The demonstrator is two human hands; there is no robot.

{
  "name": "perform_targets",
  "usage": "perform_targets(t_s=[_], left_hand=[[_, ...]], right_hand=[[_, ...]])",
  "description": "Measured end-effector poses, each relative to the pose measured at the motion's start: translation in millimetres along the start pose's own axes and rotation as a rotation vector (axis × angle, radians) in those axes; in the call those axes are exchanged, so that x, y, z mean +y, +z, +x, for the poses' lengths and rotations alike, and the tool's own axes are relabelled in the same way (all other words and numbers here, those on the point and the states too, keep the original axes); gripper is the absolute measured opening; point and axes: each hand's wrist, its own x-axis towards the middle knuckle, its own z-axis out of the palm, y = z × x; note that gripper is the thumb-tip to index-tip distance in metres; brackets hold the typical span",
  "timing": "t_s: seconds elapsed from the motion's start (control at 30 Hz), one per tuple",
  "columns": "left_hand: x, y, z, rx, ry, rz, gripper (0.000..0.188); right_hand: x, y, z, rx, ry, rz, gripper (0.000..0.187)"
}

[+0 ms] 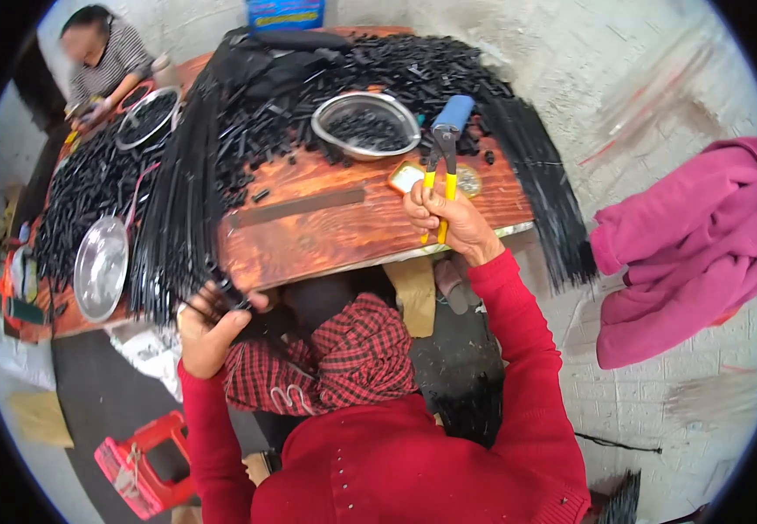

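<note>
My right hand [459, 220] is wrapped round the yellow handles of a pair of cutters [447, 144], held up over the table's near right edge. A blue block-shaped part sits at the head of the cutters. My left hand [206, 339] is closed round the near ends of some thin black strips [232, 293] just off the front edge; motion blurs its fingertips. Beside that hand, a long bundle of black strips [178, 192] lies across the table and hangs over the edge. Past the cutters stands a metal bowl [322, 122] with short black pieces inside.
Short black pieces [261, 131] are heaped over the wooden table [309, 240]. A flat dark bar [300, 208] lies near its front. An oval metal basin [101, 266] is at the left. Another person [121, 57] sits at the far left. A red stool [147, 463] stands below.
</note>
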Motion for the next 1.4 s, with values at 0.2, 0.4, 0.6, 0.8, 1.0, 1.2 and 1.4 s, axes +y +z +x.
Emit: perform_targets(t_s=[0.2,0.4,0.6,0.8,1.0,1.2,1.4], left_hand=[[6,11,0,-0.004,-0.002,-0.241,0.035],[5,7,-8,-0.005,0.04,-0.29,0.029],[0,3,-10,0.028,0.06,-0.343,0.034],[-2,4,-10,0.051,0.051,-0.247,0.036],[0,4,-9,0.03,0.051,-0.225,0.037],[-3,4,-8,-0.022,0.04,-0.258,0.038],[-4,4,-7,-0.03,0.029,-0.303,0.039]], right_hand=[[13,102,13,-0.036,0.178,-0.172,0.033],[36,159,31,-0.163,0.227,-0.195,0.03],[44,175,37,-0.167,0.241,-0.192,0.031],[46,176,41,-0.194,0.221,-0.163,0.032],[44,178,41,-0.191,0.224,-0.168,0.031],[46,176,41,-0.19,0.219,-0.121,0.031],[45,176,40,-0.191,0.218,-0.127,0.03]])
